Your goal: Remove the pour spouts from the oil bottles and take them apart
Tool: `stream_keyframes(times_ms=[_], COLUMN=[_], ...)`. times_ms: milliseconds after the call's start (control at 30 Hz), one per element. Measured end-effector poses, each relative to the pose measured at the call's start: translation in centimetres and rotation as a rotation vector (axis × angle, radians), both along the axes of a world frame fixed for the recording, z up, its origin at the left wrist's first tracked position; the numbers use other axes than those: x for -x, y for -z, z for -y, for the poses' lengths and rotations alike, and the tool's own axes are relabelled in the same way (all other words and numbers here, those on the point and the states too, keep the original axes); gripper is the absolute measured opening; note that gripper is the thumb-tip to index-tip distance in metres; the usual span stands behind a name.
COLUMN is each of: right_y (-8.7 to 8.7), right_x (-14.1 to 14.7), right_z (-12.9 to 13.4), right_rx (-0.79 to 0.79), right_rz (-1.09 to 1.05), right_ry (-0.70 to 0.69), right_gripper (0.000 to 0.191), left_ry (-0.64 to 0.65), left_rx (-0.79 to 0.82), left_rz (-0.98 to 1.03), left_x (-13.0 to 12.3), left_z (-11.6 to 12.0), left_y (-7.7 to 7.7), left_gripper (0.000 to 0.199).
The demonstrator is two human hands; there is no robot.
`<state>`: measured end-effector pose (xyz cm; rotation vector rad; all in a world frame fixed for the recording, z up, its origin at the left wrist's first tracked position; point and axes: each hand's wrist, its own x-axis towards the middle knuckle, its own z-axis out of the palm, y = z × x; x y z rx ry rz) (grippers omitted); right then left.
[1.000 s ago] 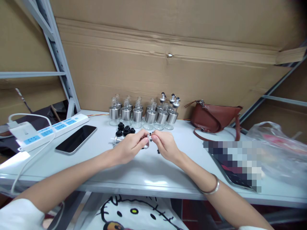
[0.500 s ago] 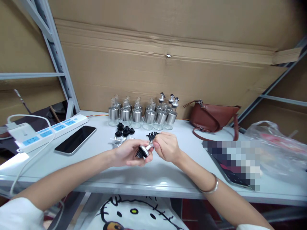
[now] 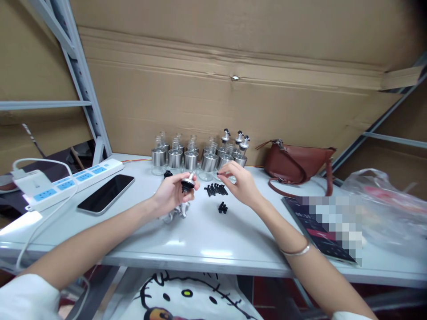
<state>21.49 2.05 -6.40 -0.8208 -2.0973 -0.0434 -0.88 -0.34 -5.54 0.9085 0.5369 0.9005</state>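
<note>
Black-and-silver stopper [image 3: 188, 183] within left grip [image 3: 171, 193]

Head-mounted, looking forward and down across the surface [image 3: 253, 235] from above its near side. Faces the cardboard panel [image 3: 220, 106] beyond the far edge. Close to the left hand [image 3: 175, 191] and right hand [image 3: 242, 184], wide enough to span from the power strip [image 3: 75, 183] to the plastic bag [image 3: 390, 213].

1. Held in the left fingers [image 3: 190, 196]: pourer [image 3: 188, 181], shiny metal above matt black, rubbery-looking rings.
2. At the right fingertips [image 3: 229, 167]: small dark piece [image 3: 219, 174], finish too small to tell.
3. Beyond both hands' fingers: bottles [image 3: 191, 161], clear smooth glass with brushed-metal bands; cardboard [image 3: 213, 104], matt, creased.
4. Below them: tabletop [image 3: 233, 242], smooth, glossy.
</note>
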Motion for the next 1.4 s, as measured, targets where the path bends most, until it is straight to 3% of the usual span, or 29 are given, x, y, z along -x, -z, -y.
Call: stream_keyframes(times_ms=[133,267,433,733,1400], right_y=[0.3,0.5,0.8,0.7,0.9], right_x=[-0.9,-1.2,-1.9,-2.4,-2.6], right_z=[-1.2,-1.3,-1.3,-1.7,-1.7], right_rx=[0.304,0.625,0.818,0.9,0.924], right_rz=[0.125,0.383,0.53,0.543,0.566], right_ry=[0.035,0.139,0.155,0.161,0.204], right_gripper=[0.007,0.007,0.017,0.025,0.022], left_ry=[-0.081,-0.101,-0.062,-0.074,-0.041], left_rx=[0.011,0.009,0.004,-0.004,-0.032], left_rz=[-0.039,-0.059,-0.088,-0.104,-0.093], left_x=[0.1,0.0,0.1,0.0,0.4], left_z=[-0.3,-0.4,-0.3,-0.2,-0.6], left_y=[0.0,0.2,0.3,0.2,0.6], left_gripper=[0.015,0.014,0.013,0.014,0.013])
